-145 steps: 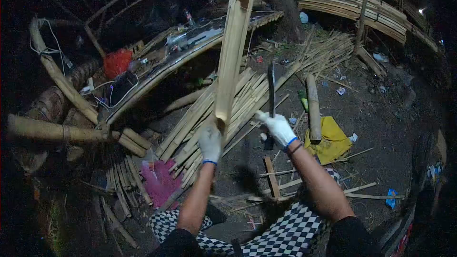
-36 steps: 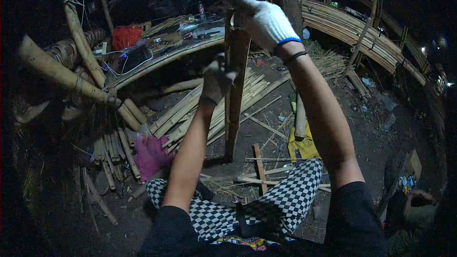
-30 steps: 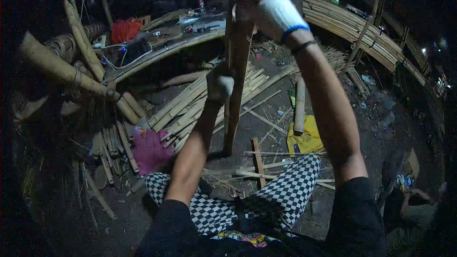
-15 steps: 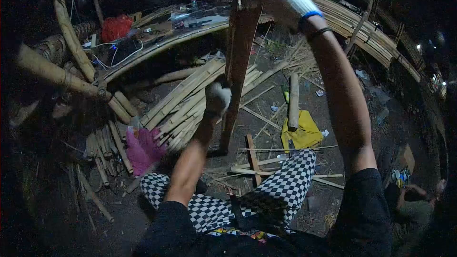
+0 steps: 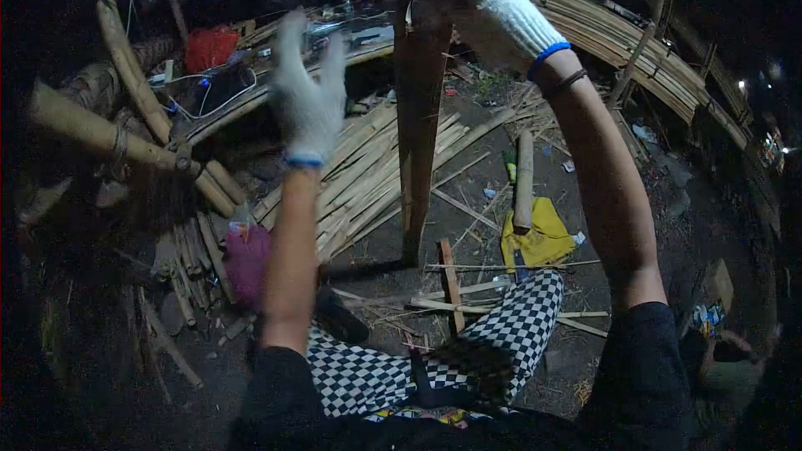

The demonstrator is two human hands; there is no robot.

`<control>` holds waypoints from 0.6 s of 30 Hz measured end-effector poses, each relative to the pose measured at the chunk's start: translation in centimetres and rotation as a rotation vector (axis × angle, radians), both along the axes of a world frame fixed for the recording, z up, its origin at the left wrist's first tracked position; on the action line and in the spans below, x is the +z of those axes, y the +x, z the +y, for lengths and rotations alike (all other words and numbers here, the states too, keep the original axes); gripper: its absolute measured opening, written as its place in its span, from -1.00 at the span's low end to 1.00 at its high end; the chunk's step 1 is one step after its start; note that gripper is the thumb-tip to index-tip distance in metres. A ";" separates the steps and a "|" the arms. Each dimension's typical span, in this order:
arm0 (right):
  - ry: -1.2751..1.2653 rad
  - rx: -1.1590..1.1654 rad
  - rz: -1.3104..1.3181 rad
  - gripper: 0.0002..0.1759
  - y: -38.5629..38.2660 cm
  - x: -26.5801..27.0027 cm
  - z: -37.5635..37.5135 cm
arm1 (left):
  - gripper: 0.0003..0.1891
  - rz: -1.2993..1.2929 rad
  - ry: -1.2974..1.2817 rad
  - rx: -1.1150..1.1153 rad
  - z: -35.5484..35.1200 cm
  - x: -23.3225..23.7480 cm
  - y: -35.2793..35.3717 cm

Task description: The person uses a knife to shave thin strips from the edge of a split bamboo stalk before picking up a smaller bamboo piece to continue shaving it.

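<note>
A long brown wooden plank point(image 5: 422, 108) stands upright before me, its lower end near the ground. My right hand point(image 5: 505, 12), in a white knit glove with a blue cuff, is at the plank's top end and grips it; some of its fingers are in shadow. My left hand point(image 5: 307, 92), gloved the same way, is raised to the left of the plank and apart from it. Its thumb and fingers are spread, slightly blurred, with nothing held. Behind the plank lies a pile of split bamboo strips point(image 5: 359, 179).
A yellow cloth point(image 5: 539, 234) and a short bamboo pole point(image 5: 523, 179) lie on the ground, right of centre. A bamboo bench edge point(image 5: 225, 108) curves behind, with a red bag point(image 5: 209, 50) on it. More long strips point(image 5: 618, 46) are stacked right. Another person point(image 5: 731, 363) is at lower right.
My left hand has let go of the plank's side and moved up and left, its fingers opening. My right hand stays at the top; the plank's lower end has shifted slightly right.
</note>
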State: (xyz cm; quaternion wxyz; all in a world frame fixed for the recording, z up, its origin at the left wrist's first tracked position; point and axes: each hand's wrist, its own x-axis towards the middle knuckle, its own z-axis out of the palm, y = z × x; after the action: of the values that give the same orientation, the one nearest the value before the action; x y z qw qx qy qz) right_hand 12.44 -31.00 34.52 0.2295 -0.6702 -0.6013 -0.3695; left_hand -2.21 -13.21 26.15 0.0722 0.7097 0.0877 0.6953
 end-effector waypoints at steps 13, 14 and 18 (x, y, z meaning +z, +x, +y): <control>-0.035 0.203 0.047 -0.49 -0.1 -0.6 -1.2 | -0.84 0.621 0.805 0.488 -0.6 15.5 0.7; -0.042 0.151 0.048 -0.56 0.2 -0.6 -1.1 | -0.78 0.758 0.774 0.633 -1.3 15.7 0.5; -0.064 0.062 -0.056 -0.73 1.4 -0.8 -0.8 | -0.77 0.559 0.875 0.562 0.7 17.0 1.1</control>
State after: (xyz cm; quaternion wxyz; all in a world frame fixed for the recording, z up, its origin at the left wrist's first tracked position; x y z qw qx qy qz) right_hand 13.83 -31.85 33.75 0.2024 -0.6478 -0.6394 -0.3613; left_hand -1.06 -12.56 43.12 -0.4401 0.7795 -0.0070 0.4457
